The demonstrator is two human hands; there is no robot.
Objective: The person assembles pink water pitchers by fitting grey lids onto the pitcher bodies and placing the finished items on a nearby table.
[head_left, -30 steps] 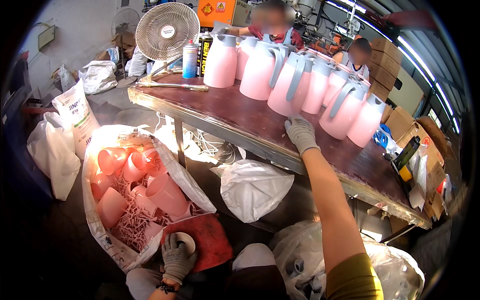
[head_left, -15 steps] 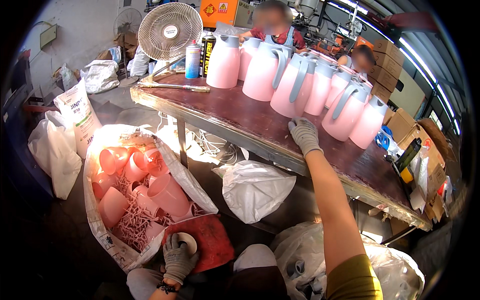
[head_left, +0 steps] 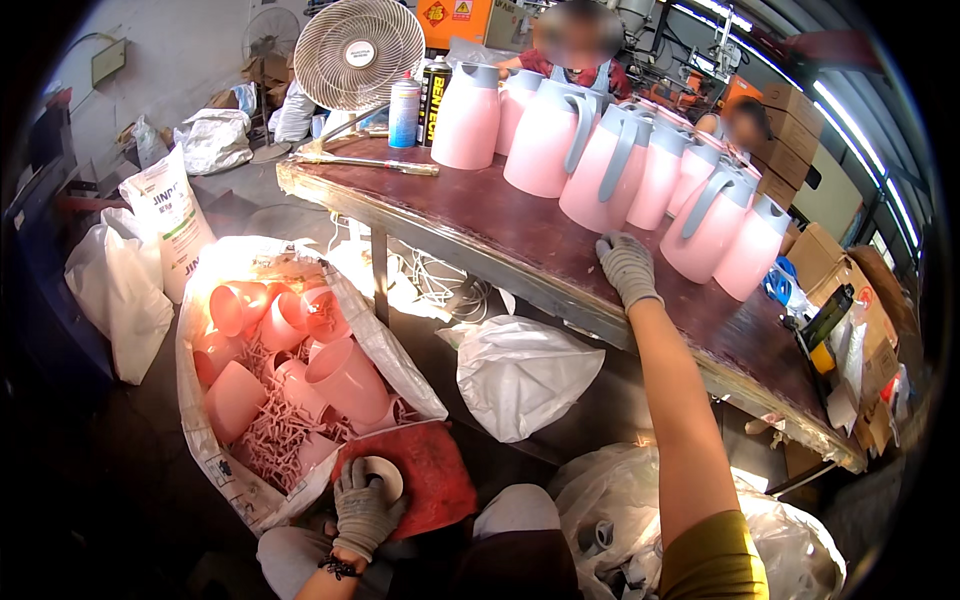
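Both hands (head_left: 366,512) (head_left: 628,268), round piece (head_left: 388,473), pink jugs (head_left: 590,190) unmoved, view turned slightly left

From my remote view I'm seeing a dark-red table (head_left: 480,215) running under the right hand (head_left: 627,270), pink jugs (head_left: 592,190) standing just beyond, spray cans (head_left: 404,118) and thin stick (head_left: 375,164) sitting farther left.

Jugs (head_left: 590,195) beyond right hand (head_left: 628,268), room leftward

Factory workshop, by the look of it. Machinery (head_left: 637,20) stands at the back near stacked cartons (head_left: 793,108); matching jugs (head_left: 535,145) crowd a worn table (head_left: 480,208), and a sack (head_left: 215,466) holds pink shells (head_left: 346,382).
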